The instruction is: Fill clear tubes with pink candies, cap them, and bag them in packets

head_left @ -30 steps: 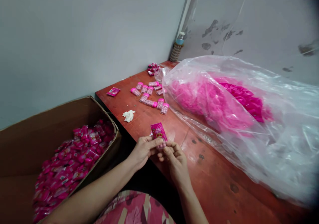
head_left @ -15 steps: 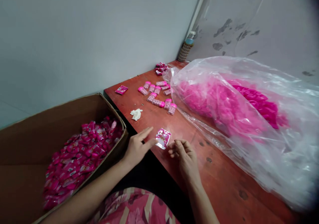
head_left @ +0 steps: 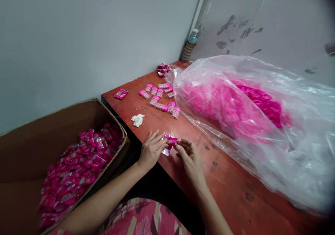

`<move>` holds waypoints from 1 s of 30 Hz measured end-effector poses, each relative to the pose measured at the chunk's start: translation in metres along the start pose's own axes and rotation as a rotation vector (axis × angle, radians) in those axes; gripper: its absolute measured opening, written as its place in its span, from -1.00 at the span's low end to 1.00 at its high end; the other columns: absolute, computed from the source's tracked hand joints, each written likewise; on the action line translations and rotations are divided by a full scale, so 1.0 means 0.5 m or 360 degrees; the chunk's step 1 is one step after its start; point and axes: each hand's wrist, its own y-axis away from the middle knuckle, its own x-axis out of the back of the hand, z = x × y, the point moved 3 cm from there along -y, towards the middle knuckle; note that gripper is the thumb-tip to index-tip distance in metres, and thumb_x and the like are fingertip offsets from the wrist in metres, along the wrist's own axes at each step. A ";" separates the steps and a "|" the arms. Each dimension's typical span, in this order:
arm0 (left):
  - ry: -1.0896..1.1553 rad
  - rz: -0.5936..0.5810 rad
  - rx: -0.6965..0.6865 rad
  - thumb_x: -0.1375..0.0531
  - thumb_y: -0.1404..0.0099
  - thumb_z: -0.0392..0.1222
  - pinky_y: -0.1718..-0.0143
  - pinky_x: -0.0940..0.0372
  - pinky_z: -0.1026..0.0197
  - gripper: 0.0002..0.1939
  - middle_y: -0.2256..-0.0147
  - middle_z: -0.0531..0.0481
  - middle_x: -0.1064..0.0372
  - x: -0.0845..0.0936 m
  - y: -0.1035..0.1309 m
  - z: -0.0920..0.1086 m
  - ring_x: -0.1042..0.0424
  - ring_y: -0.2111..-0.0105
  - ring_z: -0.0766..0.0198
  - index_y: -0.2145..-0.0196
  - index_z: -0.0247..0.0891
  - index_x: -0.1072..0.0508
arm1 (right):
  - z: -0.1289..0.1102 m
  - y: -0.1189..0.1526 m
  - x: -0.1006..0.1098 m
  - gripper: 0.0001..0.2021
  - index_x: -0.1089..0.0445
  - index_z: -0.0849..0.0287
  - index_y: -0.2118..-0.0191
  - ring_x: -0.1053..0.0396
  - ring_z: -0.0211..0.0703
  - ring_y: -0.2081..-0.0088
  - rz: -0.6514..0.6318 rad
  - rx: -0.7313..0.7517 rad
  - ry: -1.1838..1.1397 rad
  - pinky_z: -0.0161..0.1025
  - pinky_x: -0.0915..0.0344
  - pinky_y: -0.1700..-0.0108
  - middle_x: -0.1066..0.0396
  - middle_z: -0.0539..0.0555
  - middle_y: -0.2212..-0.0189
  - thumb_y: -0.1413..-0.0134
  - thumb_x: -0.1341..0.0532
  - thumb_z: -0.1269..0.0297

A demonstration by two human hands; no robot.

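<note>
Covering more pkt (head_left: 171, 142) w/ L hand (head_left: 152, 150) than 0.5s ago.

Sachet (head_left: 172, 141) on table (head_left: 225, 186), box (head_left: 62, 134) left

It looked like a packing workshop. A carton (head_left: 52, 134) heaped with pink packets (head_left: 75, 175) stood by a counter (head_left: 227, 182) carrying jars (head_left: 176, 113).

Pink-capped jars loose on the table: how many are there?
11 pink-capped jars: five on the left, three at the back by the clear plastic bag, three in front. The bag may hide more.
</note>
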 end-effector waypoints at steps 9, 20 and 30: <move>0.0705 -0.0183 0.0704 -0.25 -0.06 -0.10 0.32 -0.31 0.28 -0.67 0.33 -0.07 -0.47 0.012 -0.016 0.014 -0.44 0.34 0.19 0.20 -0.28 -0.49 | -0.047 -0.036 -0.033 -0.61 -0.20 0.17 0.18 -0.34 -0.25 0.46 -0.0331 -0.0089 -0.0032 -0.32 -0.25 0.39 -0.39 -0.02 0.50 0.16 -0.30 0.23; 0.1206 0.0117 0.1236 -0.37 0.12 -0.13 0.55 -0.30 0.35 -0.73 0.62 -0.05 -0.37 0.021 -0.012 -0.027 -0.34 0.62 0.37 0.61 -0.43 -0.46 | -0.109 -0.236 -0.072 -0.62 -0.29 0.30 0.16 -0.31 0.11 0.15 0.0082 0.0448 0.1699 -0.08 -0.19 0.15 -0.35 0.29 0.24 0.03 -0.18 0.10; 0.1424 0.0385 0.1317 -0.40 0.18 -0.19 0.60 -0.27 0.39 -0.72 0.63 0.00 -0.35 0.046 -0.019 -0.028 -0.31 0.65 0.42 0.61 -0.43 -0.42 | -0.087 -0.277 -0.043 -0.82 -0.34 0.38 0.30 -0.31 0.18 0.13 -0.0007 0.0348 0.2113 -0.02 -0.15 0.11 -0.33 0.39 0.24 -0.04 -0.06 0.39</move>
